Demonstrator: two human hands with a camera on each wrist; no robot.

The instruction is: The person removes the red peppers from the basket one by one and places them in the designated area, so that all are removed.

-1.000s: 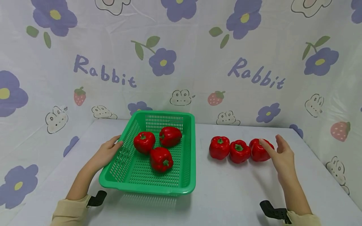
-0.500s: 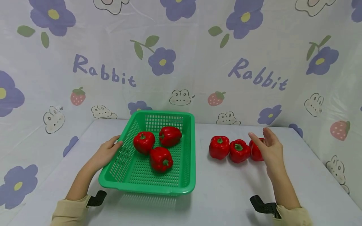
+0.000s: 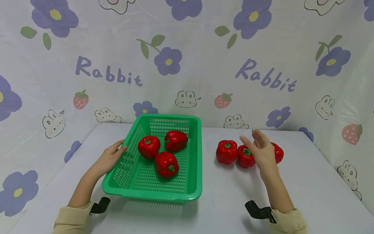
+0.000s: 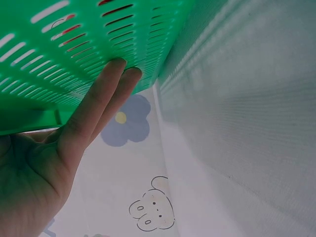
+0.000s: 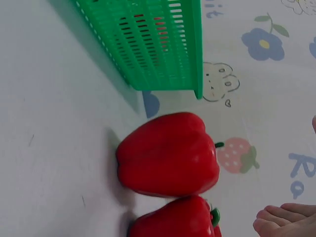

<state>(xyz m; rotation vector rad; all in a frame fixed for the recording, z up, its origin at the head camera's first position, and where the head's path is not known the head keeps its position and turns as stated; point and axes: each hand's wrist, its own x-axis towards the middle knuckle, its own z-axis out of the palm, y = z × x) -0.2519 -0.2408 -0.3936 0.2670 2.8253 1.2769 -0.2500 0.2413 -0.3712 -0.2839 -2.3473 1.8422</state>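
The green plastic basket (image 3: pixel 152 195) stands left of centre with three red bell peppers inside: one at left (image 3: pixel 149 148), one at back right (image 3: pixel 178 141), one in front (image 3: pixel 165 162). My left hand (image 3: pixel 109 159) holds its left rim, the thumb at the rim and the fingers (image 4: pixel 101 96) against the slotted outer wall. To the right, three more red bell peppers form a row: left (image 3: pixel 227 152), middle (image 3: pixel 244 158), right (image 3: pixel 279 152). Over the middle and right ones hovers my right hand (image 3: pixel 266 156), thumb and fingers apart, holding nothing; it partly hides both.
A white table (image 3: pixel 225 195) lies under everything. Behind it hangs a patterned cloth backdrop (image 3: pixel 204 71) with flowers, rabbits and strawberries. The basket's right wall stands a short way left of the pepper row.
My right hand has moved left along the row, from beside the right pepper to over the gap between the middle and right ones. The left hand and basket have stayed put.
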